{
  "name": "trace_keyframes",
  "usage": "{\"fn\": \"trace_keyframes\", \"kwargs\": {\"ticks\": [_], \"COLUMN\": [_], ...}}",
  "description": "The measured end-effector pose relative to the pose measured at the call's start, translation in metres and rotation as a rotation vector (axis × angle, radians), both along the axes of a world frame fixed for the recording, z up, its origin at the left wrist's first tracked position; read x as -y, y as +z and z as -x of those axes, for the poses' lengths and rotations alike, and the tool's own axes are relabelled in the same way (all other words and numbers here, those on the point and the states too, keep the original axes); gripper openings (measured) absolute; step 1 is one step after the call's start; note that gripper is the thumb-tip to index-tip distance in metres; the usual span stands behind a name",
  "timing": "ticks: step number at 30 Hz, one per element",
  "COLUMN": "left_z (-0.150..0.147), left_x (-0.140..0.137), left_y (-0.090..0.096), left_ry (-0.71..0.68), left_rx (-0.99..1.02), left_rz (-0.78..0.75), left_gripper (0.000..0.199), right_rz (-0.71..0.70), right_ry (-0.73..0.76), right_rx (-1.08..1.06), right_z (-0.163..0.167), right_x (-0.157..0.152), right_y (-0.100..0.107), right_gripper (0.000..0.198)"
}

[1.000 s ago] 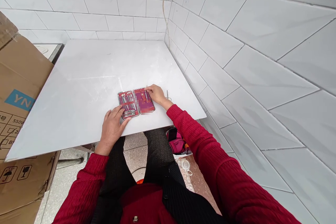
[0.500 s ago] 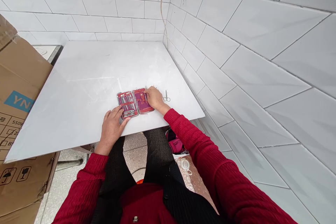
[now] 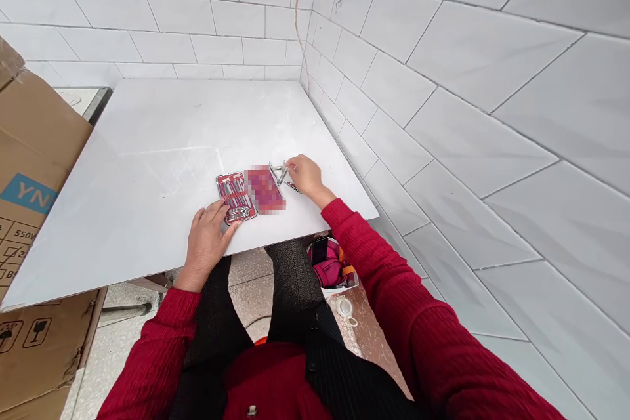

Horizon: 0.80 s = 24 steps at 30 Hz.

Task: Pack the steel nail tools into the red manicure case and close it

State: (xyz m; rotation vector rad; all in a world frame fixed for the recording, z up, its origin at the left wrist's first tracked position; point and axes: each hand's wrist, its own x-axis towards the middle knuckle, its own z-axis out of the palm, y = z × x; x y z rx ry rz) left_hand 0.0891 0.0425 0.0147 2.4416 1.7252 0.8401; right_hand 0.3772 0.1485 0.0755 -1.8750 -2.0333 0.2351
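An unfolded manicure case [image 3: 236, 197] with a red and purple lining lies near the table's front edge. Several slim metal tools sit in its left half; the right half is pixelated. At the lower left corner of the case, my left hand [image 3: 209, 236] holds it, with the thumb along the front edge and the fingers on the side. My right hand [image 3: 306, 175], just right of the case, is closed in a pinch on a small metal tool [image 3: 282, 173] whose kind I cannot make out. More small metal tools lie below those fingertips, partly hidden by the hand.
A white tabletop [image 3: 147, 197] meets tiled walls at the back and right. On the left stands a large cardboard box [image 3: 39, 144]. A thin cable [image 3: 296, 13] runs down the corner. Below the table's right front are a bag with pink cloth [image 3: 331, 270] and a white round lid [image 3: 344, 306].
My right hand has moved off the case's right half to the right, over the loose metal tools where scissors lay. My left hand has stayed at the case. The view has shifted slightly.
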Motion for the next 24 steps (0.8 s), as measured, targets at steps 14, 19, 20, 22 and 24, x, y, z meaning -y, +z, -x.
{"fn": "trace_keyframes", "kwargs": {"ticks": [14, 19, 20, 22, 24], "left_z": [-0.001, -0.001, -0.001, -0.001, -0.001], "left_x": [0.001, 0.001, 0.001, 0.001, 0.001], "left_y": [-0.001, 0.000, 0.000, 0.000, 0.001], "left_ry": [-0.003, -0.001, -0.002, -0.006, -0.007], "left_rx": [-0.001, -0.001, 0.000, -0.005, -0.015], "left_rz": [-0.012, 0.009, 0.009, 0.005, 0.001], "left_gripper": [0.054, 0.052, 0.052, 0.053, 0.054], "right_rz": [0.272, 0.291, 0.277, 0.254, 0.237], "right_ry": [-0.101, -0.029, -0.025, -0.020, -0.009], "right_rx": [0.329, 0.402, 0.406, 0.410, 0.423], "right_z": [-0.006, -0.005, -0.006, -0.007, -0.007], "right_x": [-0.028, -0.032, -0.031, -0.030, -0.029], "right_y": [0.008, 0.008, 0.006, 0.002, 0.000], "right_gripper": [0.025, 0.029, 0.029, 0.029, 0.031]}}
